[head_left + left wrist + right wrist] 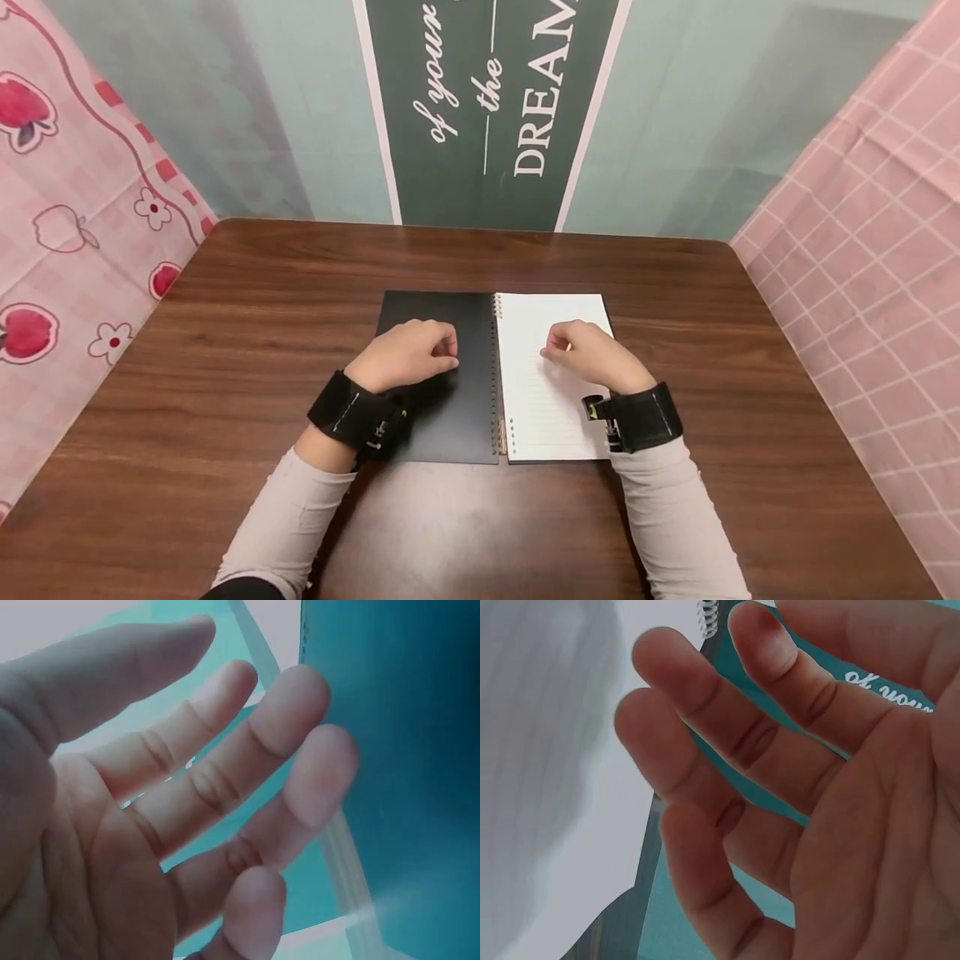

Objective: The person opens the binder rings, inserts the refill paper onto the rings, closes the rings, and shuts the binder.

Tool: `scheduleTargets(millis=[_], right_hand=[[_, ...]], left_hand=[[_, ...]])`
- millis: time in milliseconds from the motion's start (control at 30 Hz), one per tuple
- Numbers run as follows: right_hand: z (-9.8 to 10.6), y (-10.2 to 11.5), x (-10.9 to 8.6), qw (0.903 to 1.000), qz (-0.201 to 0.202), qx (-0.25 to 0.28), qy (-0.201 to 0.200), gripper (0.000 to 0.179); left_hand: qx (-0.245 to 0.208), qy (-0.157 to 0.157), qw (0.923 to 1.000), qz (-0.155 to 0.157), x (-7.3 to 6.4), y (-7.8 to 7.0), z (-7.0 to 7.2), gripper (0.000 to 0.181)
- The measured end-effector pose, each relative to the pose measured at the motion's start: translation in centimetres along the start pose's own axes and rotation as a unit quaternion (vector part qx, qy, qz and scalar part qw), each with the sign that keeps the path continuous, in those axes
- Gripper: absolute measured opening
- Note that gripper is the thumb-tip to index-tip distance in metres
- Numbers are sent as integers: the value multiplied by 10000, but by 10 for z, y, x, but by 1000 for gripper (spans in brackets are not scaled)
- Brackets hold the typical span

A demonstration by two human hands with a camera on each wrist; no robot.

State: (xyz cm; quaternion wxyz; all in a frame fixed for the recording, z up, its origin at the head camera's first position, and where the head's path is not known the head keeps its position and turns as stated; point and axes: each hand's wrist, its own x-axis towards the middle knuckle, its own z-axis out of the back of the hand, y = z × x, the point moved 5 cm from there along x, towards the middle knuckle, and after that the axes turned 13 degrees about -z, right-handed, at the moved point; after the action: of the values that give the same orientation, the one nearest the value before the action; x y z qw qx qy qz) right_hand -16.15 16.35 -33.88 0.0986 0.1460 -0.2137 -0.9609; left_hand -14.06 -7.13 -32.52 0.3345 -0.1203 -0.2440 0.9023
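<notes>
A spiral notebook lies open on the table, its black cover (472,400) to the left and a white lined page (555,433) to the right of the metal coil. Over the cover hovers my left hand (408,354), its fingers loosely bent and nothing between them. My right hand (596,354) is above the lined page, likewise relaxed, and it casts a shadow on the paper. In the left wrist view the fingers (292,712) are spread beside the dark cover. The right wrist view shows an empty palm with bent fingers (675,667) in front of the page.
The brown wooden table (225,375) spreads around the notebook. A green cloth with white lettering (487,100) hangs behind its far edge. Pink patterned cloth (67,250) stands at the left, pink checked cloth (862,275) at the right. Each wrist wears a black strap (648,417).
</notes>
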Motion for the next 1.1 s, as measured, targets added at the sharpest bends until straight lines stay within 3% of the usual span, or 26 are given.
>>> scheduleTargets(millis=[200, 500, 800, 1100], right_hand=[[-7, 3, -14, 9998, 47, -126, 138, 15], [-30, 11, -29, 9986, 99, -182, 495, 12], [-49, 17, -44, 9996, -105, 89, 250, 12], [-64, 32, -51, 9998, -19, 139, 118, 15]], left_hand=[[-172, 71, 9998, 45, -8, -7, -13, 7], [-984, 125, 9950, -153, -11, -15, -41, 7], [-1110, -193, 9933, 260, -11, -21, -59, 9], [-1142, -466, 9918, 339, -8, -27, -75, 10]])
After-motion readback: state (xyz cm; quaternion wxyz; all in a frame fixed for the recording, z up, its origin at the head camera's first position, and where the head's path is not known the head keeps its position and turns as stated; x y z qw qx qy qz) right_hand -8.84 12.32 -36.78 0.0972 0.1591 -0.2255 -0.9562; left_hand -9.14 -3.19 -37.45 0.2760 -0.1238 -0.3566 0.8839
